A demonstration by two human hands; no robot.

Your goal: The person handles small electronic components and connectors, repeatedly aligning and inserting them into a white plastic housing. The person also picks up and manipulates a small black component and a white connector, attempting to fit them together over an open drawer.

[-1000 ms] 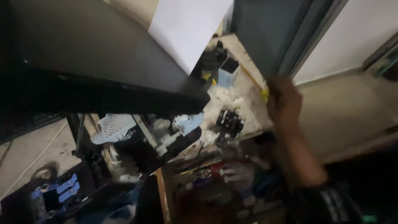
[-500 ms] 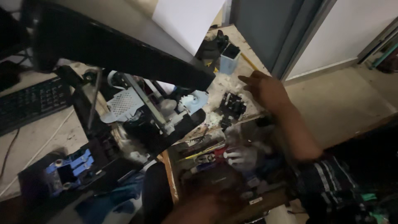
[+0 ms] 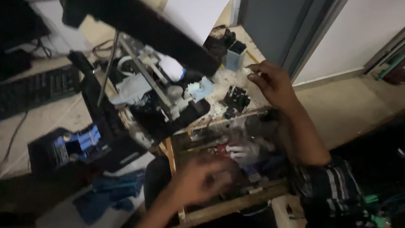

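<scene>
My right hand [image 3: 273, 81] hovers over the table's right end with thumb and fingertips pinched together; whether a small pale bit sits between them is unclear. Just to its left lies a small black part [image 3: 236, 99] on the dusty tabletop [image 3: 219, 82]. A pale blue box with a black top [image 3: 234, 56] stands behind it. My left hand [image 3: 202, 179] is blurred, low in the view, above an open wooden drawer [image 3: 236, 202] full of tools. A white glove [image 3: 244, 152] lies in that drawer. An opened printer [image 3: 160, 99], its dark lid [image 3: 143, 25] raised, fills the middle.
A black keyboard [image 3: 38, 88] lies at the far left. A black unit with blue parts [image 3: 71, 143] sits in front of the printer, and a blue cloth [image 3: 109, 196] lies below it. A grey door [image 3: 274, 29] stands behind the table, with bare floor [image 3: 350, 105] to the right.
My right hand came down from the door's edge to just above the tabletop. My left hand entered the view over the drawer. The view dropped, so the printer's inside shows more.
</scene>
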